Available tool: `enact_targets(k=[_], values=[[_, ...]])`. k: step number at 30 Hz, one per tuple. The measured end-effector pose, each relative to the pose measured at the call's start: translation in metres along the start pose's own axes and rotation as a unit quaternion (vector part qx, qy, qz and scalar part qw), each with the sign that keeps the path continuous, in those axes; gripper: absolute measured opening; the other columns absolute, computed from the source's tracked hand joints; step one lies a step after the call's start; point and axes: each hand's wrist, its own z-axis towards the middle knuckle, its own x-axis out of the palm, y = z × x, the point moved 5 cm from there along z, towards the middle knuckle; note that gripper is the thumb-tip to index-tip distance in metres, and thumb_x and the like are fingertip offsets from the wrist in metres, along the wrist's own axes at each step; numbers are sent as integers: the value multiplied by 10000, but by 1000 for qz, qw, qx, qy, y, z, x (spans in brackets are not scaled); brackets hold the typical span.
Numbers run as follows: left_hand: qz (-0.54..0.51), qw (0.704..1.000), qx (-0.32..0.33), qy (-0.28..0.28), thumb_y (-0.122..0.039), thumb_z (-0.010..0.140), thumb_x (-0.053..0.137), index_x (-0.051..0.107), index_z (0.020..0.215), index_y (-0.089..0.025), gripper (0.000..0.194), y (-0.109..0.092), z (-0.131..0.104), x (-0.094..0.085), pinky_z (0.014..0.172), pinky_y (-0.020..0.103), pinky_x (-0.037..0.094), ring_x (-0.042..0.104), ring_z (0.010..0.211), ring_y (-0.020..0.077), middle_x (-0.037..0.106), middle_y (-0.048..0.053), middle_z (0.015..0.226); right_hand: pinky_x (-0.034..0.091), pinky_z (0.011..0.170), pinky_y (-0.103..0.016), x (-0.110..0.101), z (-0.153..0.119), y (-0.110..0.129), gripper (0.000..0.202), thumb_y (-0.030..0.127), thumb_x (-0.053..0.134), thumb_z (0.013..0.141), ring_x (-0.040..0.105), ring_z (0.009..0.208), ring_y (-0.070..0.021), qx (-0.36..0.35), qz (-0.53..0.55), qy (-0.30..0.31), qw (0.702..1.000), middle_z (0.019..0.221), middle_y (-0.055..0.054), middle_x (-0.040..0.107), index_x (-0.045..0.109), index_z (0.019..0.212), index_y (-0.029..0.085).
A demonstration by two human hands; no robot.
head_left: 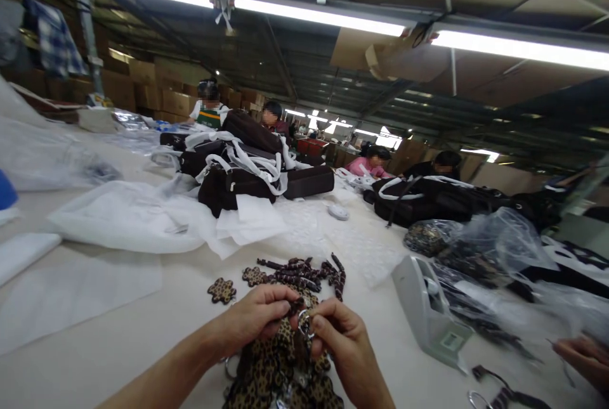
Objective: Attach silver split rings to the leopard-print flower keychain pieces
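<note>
My left hand (259,312) pinches a small dark strip, mostly covered by the fingertips. Close beside it, my right hand (340,336) is closed on a silver metal key ring (304,323). Under both hands lies a pile of leopard-print charms (266,371) with metal rings among them. Two flower-shaped leopard-print charms, one a flower charm (221,290) lying apart, rest left of the pile. Just beyond my hands is a heap of dark patterned straps (299,272). Whether the strip and the ring are joined is hidden by my fingers.
Dark bags (238,181) with white wrapped handles are stacked ahead, more bags (428,196) at the right. A grey tape dispenser (431,314) stands to my right, near plastic bags (499,244). Another person's hand (587,355) is at the right edge. White sheets (128,215) cover the left.
</note>
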Motion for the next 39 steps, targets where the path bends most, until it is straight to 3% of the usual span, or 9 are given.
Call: enact_targets(k=[3, 6, 10, 16, 25, 28, 31, 35, 39], values=[[47, 998, -2, 29, -366, 795, 561, 591, 989, -168, 279, 0, -3, 2, 440, 211, 159, 245, 460, 64, 403, -84, 583, 444, 471, -174, 3, 0, 0, 256, 384, 761, 761, 562, 434, -80, 9, 5, 5, 1000, 528, 16, 656, 648, 717, 158], [134, 989, 40, 46, -297, 834, 498, 618, 965, -176, 215, -7, -5, 3, 509, 206, 277, 342, 530, 85, 469, -56, 635, 454, 453, -172, 5, 0, -2, 274, 387, 783, 733, 565, 440, -74, 30, 17, 7, 999, 629, -17, 705, 647, 706, 151], [300, 946, 111, 48, -194, 855, 442, 648, 861, -192, 207, -19, -8, 1, 734, 243, 380, 506, 758, 135, 591, -12, 773, 437, 406, -153, 6, 1, -12, 305, 402, 813, 686, 532, 391, -63, 82, 37, 14, 996, 510, 19, 646, 644, 680, 149], [428, 887, 163, 56, -92, 813, 412, 636, 812, -196, 248, -21, -13, 5, 744, 242, 401, 539, 784, 152, 622, 3, 812, 449, 396, -167, 8, 2, -23, 334, 430, 814, 668, 525, 362, -74, 111, 9, 22, 994, 441, 29, 614, 637, 668, 146], [375, 915, 147, -34, -218, 901, 459, 630, 990, -212, 193, -19, -15, 13, 740, 259, 419, 593, 800, 178, 675, 15, 875, 519, 493, -207, 3, 2, -3, 300, 434, 795, 691, 579, 492, -105, 10, -25, -96, 995, 556, 26, 636, 687, 723, 156], [369, 917, 152, -11, -191, 880, 491, 636, 991, -220, 185, -16, -17, 17, 727, 254, 417, 592, 774, 171, 672, 6, 851, 530, 522, -218, -2, 3, 2, 278, 428, 779, 709, 601, 525, -116, -44, -41, -154, 986, 591, 23, 653, 687, 745, 168], [400, 901, 170, 10, -238, 886, 517, 670, 1020, -243, 204, -14, -17, 10, 835, 290, 417, 595, 910, 200, 690, 22, 967, 542, 544, -242, -26, -4, 20, 276, 427, 766, 720, 621, 542, -134, -110, -79, -242, 961, 595, 30, 654, 676, 814, 183], [383, 905, 154, -107, -296, 915, 453, 680, 1039, -223, 268, -18, -13, -27, 914, 346, 418, 585, 1011, 221, 685, 49, 1078, 562, 606, -294, -93, -44, 65, 343, 435, 748, 726, 626, 604, -152, -201, -158, -427, 867, 745, 8, 664, 665, 954, 192], [349, 913, 129, -170, -316, 895, 450, 681, 987, -203, 273, -24, -11, -50, 874, 335, 443, 615, 958, 221, 705, 46, 1018, 534, 592, -318, -146, -77, 89, 404, 486, 672, 745, 627, 701, -196, -154, -368, -494, 772, 1131, -116, 654, 714, 983, 163]])
